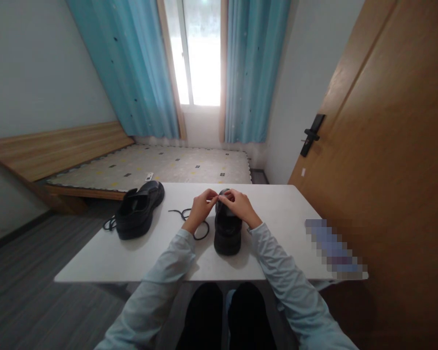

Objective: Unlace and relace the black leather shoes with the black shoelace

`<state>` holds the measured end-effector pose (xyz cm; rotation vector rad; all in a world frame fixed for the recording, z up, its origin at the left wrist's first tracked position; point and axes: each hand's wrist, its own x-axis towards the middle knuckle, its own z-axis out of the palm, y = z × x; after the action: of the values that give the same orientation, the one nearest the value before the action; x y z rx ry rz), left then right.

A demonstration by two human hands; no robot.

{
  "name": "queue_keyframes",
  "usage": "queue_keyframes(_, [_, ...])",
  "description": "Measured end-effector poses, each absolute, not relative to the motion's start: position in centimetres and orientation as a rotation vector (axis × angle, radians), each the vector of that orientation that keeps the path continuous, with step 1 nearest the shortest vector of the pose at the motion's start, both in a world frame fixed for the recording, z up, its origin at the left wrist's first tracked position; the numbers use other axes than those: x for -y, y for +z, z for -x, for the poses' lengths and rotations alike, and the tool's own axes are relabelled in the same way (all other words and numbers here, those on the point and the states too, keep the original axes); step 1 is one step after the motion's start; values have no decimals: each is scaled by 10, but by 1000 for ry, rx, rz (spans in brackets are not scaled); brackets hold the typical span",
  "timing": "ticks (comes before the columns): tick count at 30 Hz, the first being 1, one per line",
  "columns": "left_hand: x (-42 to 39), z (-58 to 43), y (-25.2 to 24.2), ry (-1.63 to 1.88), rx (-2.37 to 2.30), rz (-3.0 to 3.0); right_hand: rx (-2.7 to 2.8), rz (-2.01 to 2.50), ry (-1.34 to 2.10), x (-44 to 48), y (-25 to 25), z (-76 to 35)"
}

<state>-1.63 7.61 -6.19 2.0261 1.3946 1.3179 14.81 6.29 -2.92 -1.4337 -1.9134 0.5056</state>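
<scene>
A black shoe (pixel 227 232) stands in the middle of the white table (pixel 277 214), its toe pointing away from me. My left hand (pixel 201 208) pinches the end of a black shoelace (pixel 199 228) at the shoe's front. The lace loops on the table to the left of the shoe. My right hand (pixel 240 206) rests on the front of the same shoe, fingers closed in a pinch near the lace end. A second black shoe (pixel 138 210) lies at the table's left edge, its lace hanging over the side.
A blurred flat object (pixel 334 250) lies at the table's right edge. A wooden door (pixel 387 146) stands close on the right. Beyond the table are a low bed (pixel 149 165), a window and blue curtains (pixel 142 68).
</scene>
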Motion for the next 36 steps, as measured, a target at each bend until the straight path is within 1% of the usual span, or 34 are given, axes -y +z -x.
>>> queue_keyframes(7, [-74, 18, -62, 1309, -1384, -1986, 1962, 1577, 461, -65, -28, -141])
queue_keyframes(12, [-78, 23, -66, 1306, -1351, -1888, 1998, 1566, 476, -67, -30, -142])
queue_keyframes(16, [-78, 27, -67, 1222, -1522, -2019, 2039, 1512, 496, -71, -35, -146])
queue_keyframes(21, [-78, 29, -70, 1149, -1608, -2139, 2025, 1484, 476, -75, -41, -147])
queue_keyframes(36, [-79, 23, -73, 1195, -1659, -2260, 2022, 1499, 465, -70, -37, -145])
